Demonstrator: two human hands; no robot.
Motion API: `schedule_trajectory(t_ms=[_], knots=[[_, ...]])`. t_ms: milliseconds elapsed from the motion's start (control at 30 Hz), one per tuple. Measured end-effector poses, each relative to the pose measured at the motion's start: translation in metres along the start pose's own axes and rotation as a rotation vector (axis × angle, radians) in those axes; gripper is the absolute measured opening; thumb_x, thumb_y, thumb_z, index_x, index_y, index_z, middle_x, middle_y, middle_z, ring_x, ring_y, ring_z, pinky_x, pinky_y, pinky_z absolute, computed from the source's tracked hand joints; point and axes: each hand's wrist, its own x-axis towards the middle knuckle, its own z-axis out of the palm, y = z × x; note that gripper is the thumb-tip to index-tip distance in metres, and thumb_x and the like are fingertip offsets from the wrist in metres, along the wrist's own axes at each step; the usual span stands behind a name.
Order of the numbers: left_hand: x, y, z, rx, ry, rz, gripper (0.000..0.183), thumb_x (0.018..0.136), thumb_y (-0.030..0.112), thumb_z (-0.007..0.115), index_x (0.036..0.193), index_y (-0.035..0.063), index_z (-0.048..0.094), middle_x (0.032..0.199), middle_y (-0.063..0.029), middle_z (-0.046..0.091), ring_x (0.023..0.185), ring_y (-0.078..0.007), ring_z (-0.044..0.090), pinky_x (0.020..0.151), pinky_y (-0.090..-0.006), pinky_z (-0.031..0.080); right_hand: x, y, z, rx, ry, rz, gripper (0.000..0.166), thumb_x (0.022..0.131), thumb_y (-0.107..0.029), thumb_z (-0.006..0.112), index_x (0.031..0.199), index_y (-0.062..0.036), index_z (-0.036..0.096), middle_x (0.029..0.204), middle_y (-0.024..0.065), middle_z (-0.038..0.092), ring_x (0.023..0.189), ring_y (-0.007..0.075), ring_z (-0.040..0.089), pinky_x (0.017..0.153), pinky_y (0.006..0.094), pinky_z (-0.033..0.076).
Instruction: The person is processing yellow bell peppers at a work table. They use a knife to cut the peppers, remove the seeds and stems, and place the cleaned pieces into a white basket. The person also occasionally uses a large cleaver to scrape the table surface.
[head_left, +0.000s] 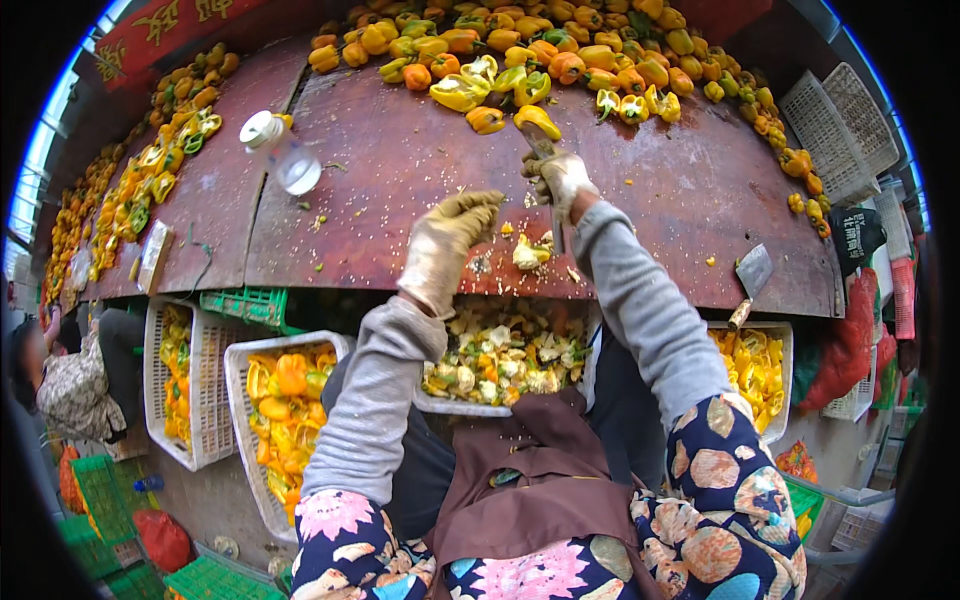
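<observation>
My right hand (562, 176), in a soiled work glove, grips a knife (538, 141) whose far end meets a yellow bell pepper (537, 120) on the reddish-brown table (375, 172). My left hand (454, 232), gloved too, hovers over the table's near side with its fingers bent inward. Nothing shows in it, though its palm is hidden. Between the hands lie a pale pepper core (529, 253), small scraps and scattered seeds. Below the table edge, a crate of cores and trimmings (495, 367) stands before my lap. Halved peppers (469, 88) lie beyond the knife.
Whole peppers (555, 37) are heaped along the back. A clear jar with white lid (296, 169) stands left; a broad-bladed scraper (754, 270) overhangs the right front edge. Crates of cut peppers (232, 375) (784, 382) flank me. Another person (79, 382) sits far left.
</observation>
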Motion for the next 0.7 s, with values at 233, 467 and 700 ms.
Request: schedule_trajectory(t_ms=[233,467,700], knots=[[0.019,-0.023,-0.025,-0.187,0.063,-0.157,0.021,0.091,0.007,0.061,0.109,-0.0018,0.067,0.089,-0.0047,0.067,0.072,-0.0100,0.060,0.065,-0.0213,0.050,0.197,0.004,0.032,-1.165,0.206,-0.700,0.020,0.086,-0.025,0.068,0.092,-0.0072,0.064,0.074,0.0143,0.064,0.077,0.0230,0.067,0.060,0.0361,0.052],[0.036,-0.014,-0.024,-0.197,0.101,-0.135,0.019,0.092,0.007,0.059,0.107,-0.0026,0.066,0.090,-0.0075,0.067,0.074,-0.0134,0.063,0.067,-0.0240,0.054,0.244,0.034,0.001,-1.092,-0.033,-0.237,0.031,0.081,-0.030,0.070,0.102,-0.0061,0.070,0.095,0.0167,0.070,0.091,0.0310,0.067,0.080,0.0389,0.051],[0.037,-0.029,-0.057,-0.035,0.387,-0.254,0.030,0.091,0.011,0.060,0.119,0.0018,0.056,0.100,-0.0100,0.064,0.081,-0.0189,0.063,0.066,-0.0296,0.056,0.076,0.027,0.038,-0.933,-0.284,-0.203,0.044,0.066,-0.025,0.083,0.102,-0.0033,0.069,0.084,0.0139,0.071,0.073,0.0252,0.066,0.068,0.0347,0.052]])
